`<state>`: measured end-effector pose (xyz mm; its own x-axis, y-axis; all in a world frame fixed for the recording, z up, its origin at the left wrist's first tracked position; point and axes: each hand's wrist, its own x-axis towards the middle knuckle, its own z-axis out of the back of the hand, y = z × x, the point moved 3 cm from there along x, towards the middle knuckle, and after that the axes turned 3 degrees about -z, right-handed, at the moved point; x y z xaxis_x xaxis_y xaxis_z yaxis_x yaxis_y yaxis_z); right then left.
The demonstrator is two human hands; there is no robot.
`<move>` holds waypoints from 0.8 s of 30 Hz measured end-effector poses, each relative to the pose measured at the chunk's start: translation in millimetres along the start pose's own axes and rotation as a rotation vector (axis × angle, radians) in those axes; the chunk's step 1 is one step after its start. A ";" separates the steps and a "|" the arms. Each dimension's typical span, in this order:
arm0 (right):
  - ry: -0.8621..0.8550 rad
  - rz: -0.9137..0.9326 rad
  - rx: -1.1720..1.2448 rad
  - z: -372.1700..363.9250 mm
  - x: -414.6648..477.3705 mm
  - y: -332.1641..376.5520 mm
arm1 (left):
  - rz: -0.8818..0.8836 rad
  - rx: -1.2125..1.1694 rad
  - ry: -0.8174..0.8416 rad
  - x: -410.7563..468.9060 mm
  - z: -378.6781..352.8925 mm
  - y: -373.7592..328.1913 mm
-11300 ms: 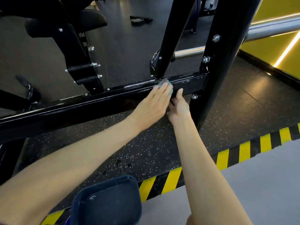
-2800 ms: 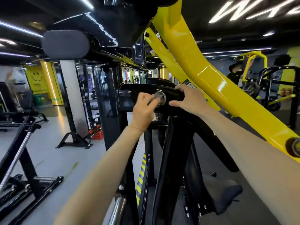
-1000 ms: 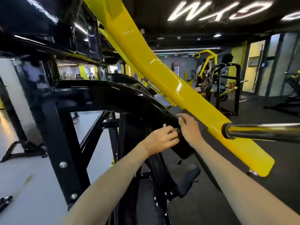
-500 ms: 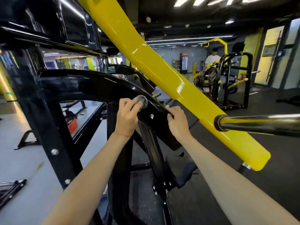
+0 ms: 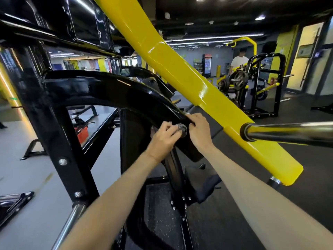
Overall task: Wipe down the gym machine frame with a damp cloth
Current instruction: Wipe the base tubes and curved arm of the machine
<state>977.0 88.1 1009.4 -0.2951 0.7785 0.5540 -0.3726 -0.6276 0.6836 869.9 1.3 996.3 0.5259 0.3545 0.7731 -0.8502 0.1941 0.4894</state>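
A glossy black curved frame bar (image 5: 108, 87) arcs from the upper left down to the middle of the view. My left hand (image 5: 164, 138) grips a small grey bunched cloth (image 5: 182, 129) and holds it against the lower end of that bar. Just right of the cloth, my right hand (image 5: 199, 131) has its fingers curled over the edge of the same bar. The two hands nearly touch. Most of the cloth is hidden inside my left fist.
A thick yellow arm (image 5: 180, 69) slants across from top centre to lower right, with a chrome sleeve (image 5: 288, 133) sticking out to the right. Black uprights (image 5: 54, 132) stand at left. A person (image 5: 239, 62) stands by another machine (image 5: 252, 87) at the back right.
My left hand has slid the cloth down and right along the curved bar, closing up to my right hand. The right hand stays on the bar's edge.
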 end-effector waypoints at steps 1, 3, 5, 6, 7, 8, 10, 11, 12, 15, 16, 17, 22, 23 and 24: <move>0.006 -0.004 0.005 -0.3 -0.7 -0.1 | -0.026 0.024 -0.001 1.7 6.6 9.8; 0.017 -0.011 0.012 -2.2 -2.2 -0.6 | 0.151 -0.001 -0.133 4.7 24.7 34.5; -0.006 -0.024 0.025 -3.7 -2.0 -3.0 | 0.353 -0.032 -0.241 4.5 27.8 43.3; -0.028 -0.023 0.028 -4.4 -2.4 -3.6 | 0.344 -0.017 -0.225 3.4 19.4 35.3; -0.052 -0.012 0.025 -5.0 -2.1 -3.3 | 0.262 -0.003 -0.184 2.6 9.7 22.4; -0.068 0.000 0.020 -5.1 -1.5 -3.0 | 0.137 0.002 -0.113 1.8 0.6 9.2; -0.071 -0.005 0.019 -6.0 -0.1 -4.0 | -0.070 0.010 0.036 -0.1 -5.2 5.3; -0.064 -0.013 0.027 -5.7 0.5 -4.4 | -0.111 0.024 0.037 1.5 -0.4 11.7; -0.052 -0.020 0.039 -5.8 0.4 -4.2 | -0.070 0.015 0.015 3.4 8.5 19.6; -0.054 -0.042 0.084 -5.7 -0.5 -4.9 | 0.304 -0.056 -0.184 7.2 26.8 42.9; -0.069 -0.038 0.086 -6.5 -1.4 -5.1 | 0.353 -0.046 -0.213 5.3 21.5 38.6; -0.083 -0.028 0.081 -7.4 -1.8 -4.4 | 0.332 -0.034 -0.195 4.4 11.3 28.0; -0.067 -0.035 0.064 -5.1 0.1 -4.0 | -0.113 -0.017 0.044 -1.0 -10.1 1.1; -0.047 -0.040 0.078 -4.2 0.1 -3.9 | -0.054 -0.026 0.005 1.2 -1.7 9.1; -0.033 -0.046 0.098 -4.1 -0.1 -4.4 | 0.075 -0.047 -0.073 3.1 6.7 18.8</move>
<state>975.1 90.9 1004.4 -0.2499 0.8072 0.5349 -0.2972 -0.5896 0.7510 855.7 0.0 1010.5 0.4601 0.3026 0.8347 -0.8863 0.2132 0.4112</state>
